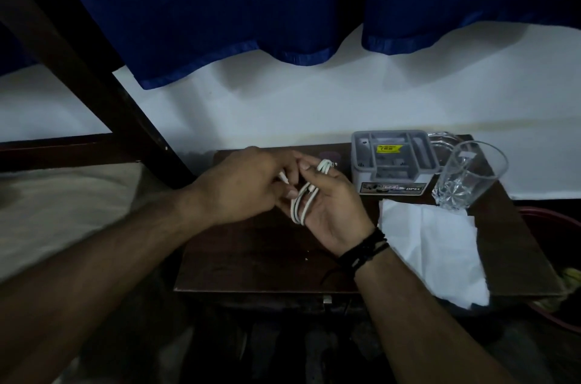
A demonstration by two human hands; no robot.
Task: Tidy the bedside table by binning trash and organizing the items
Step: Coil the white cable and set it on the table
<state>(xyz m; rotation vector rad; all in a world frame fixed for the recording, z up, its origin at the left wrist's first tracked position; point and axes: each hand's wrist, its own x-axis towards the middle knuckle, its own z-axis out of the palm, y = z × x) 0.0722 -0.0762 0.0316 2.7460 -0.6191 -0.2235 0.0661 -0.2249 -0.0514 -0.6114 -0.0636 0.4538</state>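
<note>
We coil the white charging cable (303,195) around our right hand (330,204), whose grip curls on the loops, while our left hand (242,185) pinches its loose end, just left of the grey organizer (393,160) on the counter (267,261), presumably to stow it.

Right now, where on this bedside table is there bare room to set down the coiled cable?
The near left of the table is bare wood, bordered by its front edge and the white tissue. The right side is crowded: grey organizer, glass and tissue. The left hand and right hand hold the cable above the middle.
</note>
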